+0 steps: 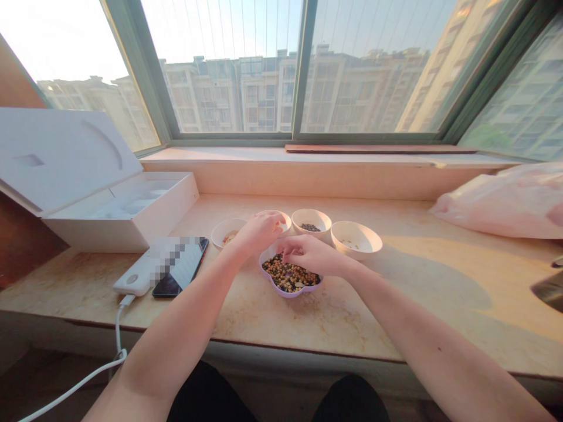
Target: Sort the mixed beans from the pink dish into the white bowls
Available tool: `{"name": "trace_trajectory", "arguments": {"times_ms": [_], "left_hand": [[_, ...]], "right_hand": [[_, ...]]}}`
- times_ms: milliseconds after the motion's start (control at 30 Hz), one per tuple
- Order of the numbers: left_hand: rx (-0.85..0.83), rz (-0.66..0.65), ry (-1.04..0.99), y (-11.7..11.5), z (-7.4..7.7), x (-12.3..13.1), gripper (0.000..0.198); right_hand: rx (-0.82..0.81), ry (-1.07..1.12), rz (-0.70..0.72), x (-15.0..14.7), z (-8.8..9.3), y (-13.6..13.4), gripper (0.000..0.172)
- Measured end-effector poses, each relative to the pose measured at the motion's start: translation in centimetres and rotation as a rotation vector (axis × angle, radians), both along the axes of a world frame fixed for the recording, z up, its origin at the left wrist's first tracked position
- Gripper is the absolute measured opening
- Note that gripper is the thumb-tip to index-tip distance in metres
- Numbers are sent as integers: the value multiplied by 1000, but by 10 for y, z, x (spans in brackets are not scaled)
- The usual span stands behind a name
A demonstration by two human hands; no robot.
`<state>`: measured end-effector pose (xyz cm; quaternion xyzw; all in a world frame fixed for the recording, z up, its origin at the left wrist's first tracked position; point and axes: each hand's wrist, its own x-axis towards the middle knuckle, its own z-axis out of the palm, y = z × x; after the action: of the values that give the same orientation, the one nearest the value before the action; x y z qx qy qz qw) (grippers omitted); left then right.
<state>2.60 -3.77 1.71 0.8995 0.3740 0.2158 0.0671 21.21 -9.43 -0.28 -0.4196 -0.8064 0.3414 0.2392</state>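
My left hand (263, 230) is over the second white bowl (285, 218) from the left, fingers bent together; anything in them is too small to make out. My right hand (303, 253) reaches over the lilac bowl (290, 291), its fingers curled down toward a mix of tan and dark beans or seeds (285, 275). What its fingertips hold, if anything, is hidden. The leftmost white bowl (216, 234) has some pale and reddish pieces. Dark seeds lie in the third white bowl (311, 214), and a few pale pieces in the rightmost one (363, 237).
An open white box (165, 214) stands at the left. Before it lie a white power bank (134, 278) with a cable (118, 328) and a dark phone (167, 286). A pinkish plastic bag (505, 202) is at the right, a metal object (549, 292) at the right edge.
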Motion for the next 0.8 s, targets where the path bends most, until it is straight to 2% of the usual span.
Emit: {"name": "trace_trajectory", "arguments": {"times_ms": [200, 333, 433, 533, 633, 733, 800], "left_hand": [[1, 0, -2, 1, -2, 0, 22], [0, -2, -18, 2, -3, 0, 22], [-14, -11, -32, 2, -2, 0, 23], [-22, -22, -55, 0, 1, 1, 25], [-21, -47, -31, -6, 5, 3, 23], [-79, -117, 94, -18, 10, 5, 21], [-150, -197, 209, -27, 11, 6, 21]], "right_hand": [[-57, 70, 25, 4, -1, 4, 27], [-15, 31, 75, 6, 0, 4, 27], [48, 5, 54, 8, 4, 4, 24], [158, -1, -85, 14, 10, 7, 20], [271, -26, -324, 24, 16, 11, 19], [324, -86, -510, 36, 17, 17, 18], [325, -141, -578, 43, 15, 21, 19]]}}
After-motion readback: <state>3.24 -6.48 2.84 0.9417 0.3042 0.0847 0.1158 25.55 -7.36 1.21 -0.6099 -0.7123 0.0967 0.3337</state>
